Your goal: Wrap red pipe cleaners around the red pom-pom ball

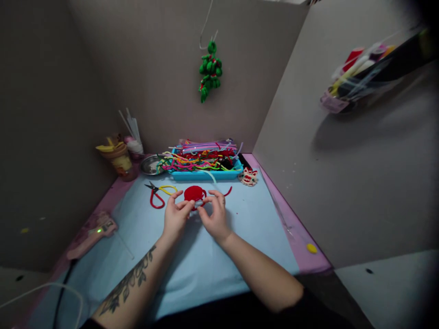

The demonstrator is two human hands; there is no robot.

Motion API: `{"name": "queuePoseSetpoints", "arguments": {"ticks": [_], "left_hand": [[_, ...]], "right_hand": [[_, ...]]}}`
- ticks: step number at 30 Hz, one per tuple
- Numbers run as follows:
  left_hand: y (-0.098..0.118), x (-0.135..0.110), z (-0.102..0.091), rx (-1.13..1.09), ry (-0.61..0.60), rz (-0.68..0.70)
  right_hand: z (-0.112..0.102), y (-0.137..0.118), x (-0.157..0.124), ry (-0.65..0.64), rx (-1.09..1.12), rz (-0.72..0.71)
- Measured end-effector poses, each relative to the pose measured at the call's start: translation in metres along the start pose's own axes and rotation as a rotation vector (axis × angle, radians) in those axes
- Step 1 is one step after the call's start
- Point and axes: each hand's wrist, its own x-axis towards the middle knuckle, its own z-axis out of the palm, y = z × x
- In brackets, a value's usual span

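Observation:
A red fuzzy craft piece (194, 193), which looks like pipe cleaner wound into a flat round, is between my hands above the blue cloth. Thin red loops stick out at its right and lower edge. My left hand (176, 215) pinches its lower left side with thumb and fingers. From the right, my right hand (215, 216) is closed at the lower loops, fingertips close to the left ones. Its exact grip is partly hidden. A short red pipe cleaner (228, 191) lies just beyond the right fingers. Left of the piece rest scissors (157, 195) with red and yellow handles.
A blue tray (206, 175) heaped with coloured pipe cleaners stands at the back, beside a metal bowl (151, 165). A pink glue gun (94, 237) with a lit green light lies left. Walls enclose the table; a green ornament (210, 73) hangs behind.

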Motion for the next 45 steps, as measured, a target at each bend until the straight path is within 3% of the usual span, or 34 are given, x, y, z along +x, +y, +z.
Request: {"name": "queuePoseSetpoints", "arguments": {"ticks": [3, 13, 22, 28, 35, 45], "left_hand": [[0.0, 0.0, -0.001, 0.018, -0.019, -0.019], [0.001, -0.003, 0.001, 0.037, -0.084, -0.026], [-0.004, -0.001, -0.001, 0.071, -0.12, 0.04], [-0.002, -0.004, 0.001, 0.087, -0.079, 0.044], [-0.005, -0.004, 0.002, 0.095, 0.001, 0.043], [-0.006, -0.003, 0.0, 0.118, 0.017, 0.046]], "right_hand": [[-0.004, 0.006, 0.005, 0.031, 0.036, 0.033], [-0.002, 0.013, 0.01, -0.052, 0.214, 0.204], [-0.002, 0.015, 0.013, -0.052, 0.324, 0.301], [0.001, 0.016, 0.015, -0.049, 0.562, 0.419], [0.0, 0.014, 0.016, -0.044, 0.601, 0.438], [-0.001, 0.013, 0.017, -0.054, 0.619, 0.455]]}}
